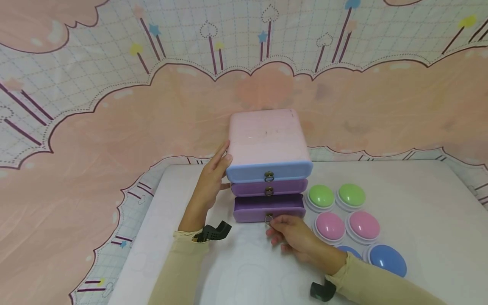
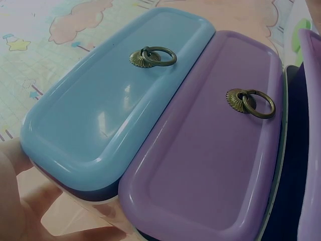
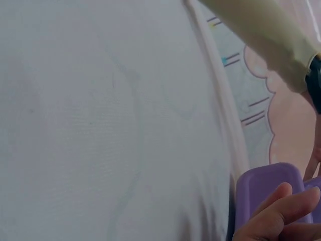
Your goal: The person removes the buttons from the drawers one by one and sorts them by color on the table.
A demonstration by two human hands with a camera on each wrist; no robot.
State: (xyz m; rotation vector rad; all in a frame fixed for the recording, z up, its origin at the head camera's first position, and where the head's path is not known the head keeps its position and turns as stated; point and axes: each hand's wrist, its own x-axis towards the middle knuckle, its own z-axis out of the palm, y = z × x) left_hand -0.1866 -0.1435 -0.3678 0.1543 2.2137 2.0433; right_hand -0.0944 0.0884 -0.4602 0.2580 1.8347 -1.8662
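Pink cloud-patterned backdrop (image 1: 114, 140) hanging behind and around a white worktop (image 1: 419, 220)

Small three-drawer chest (image 1: 267, 135) with a pink top standing upright near the middle of the worktop: blue top drawer (image 1: 269, 171) closed, purple middle drawer (image 1: 269, 187) closed, purple bottom drawer (image 1: 269, 209) sticking out slightly in front of the two above

Left hand (image 1: 213, 180) pressing flat against the left side of the chest, fingers straight, thumb lying beside the middle drawer

Right hand (image 1: 291, 237) resting on the worktop just in front of the bottom drawer, fingertips pinching its brass ring pull (image 1: 268, 219), other fingers curling loosely

Left wrist view showing, close up, the blue drawer front (image 2: 110, 100) and the purple one (image 2: 210, 165) side by side, each bearing a brass ring

Six dome-shaped buttons sitting in pairs just right of the chest: two green domes (image 1: 336, 195) at the back, two pink domes (image 1: 347, 225) in the middle, two blue domes (image 1: 386, 259) nearest, one partly hiding behind the right wrist
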